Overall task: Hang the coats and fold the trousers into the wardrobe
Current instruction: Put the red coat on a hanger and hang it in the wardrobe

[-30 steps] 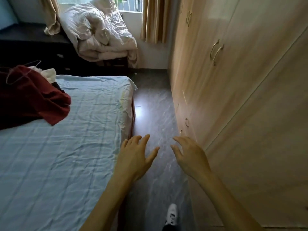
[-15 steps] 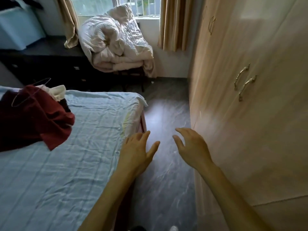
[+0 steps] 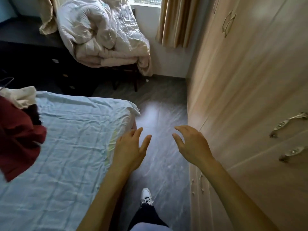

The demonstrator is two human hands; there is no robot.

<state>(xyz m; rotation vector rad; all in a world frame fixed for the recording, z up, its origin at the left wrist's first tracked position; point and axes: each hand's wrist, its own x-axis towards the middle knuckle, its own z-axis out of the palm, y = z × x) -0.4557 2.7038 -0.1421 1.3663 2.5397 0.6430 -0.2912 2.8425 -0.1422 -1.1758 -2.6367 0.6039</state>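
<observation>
My left hand (image 3: 130, 148) and right hand (image 3: 191, 144) hang empty, fingers loose. The dark red garment (image 3: 18, 140) lies at the blue-sheeted bed's (image 3: 75, 147) left edge; the pale wooden wardrobe (image 3: 250, 97) is closed, so I risk carrying clothes to shut doors.

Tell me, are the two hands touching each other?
Apart. The head view shows a strip of grey floor between the left hand and the right hand, with no fingers meeting.
</observation>
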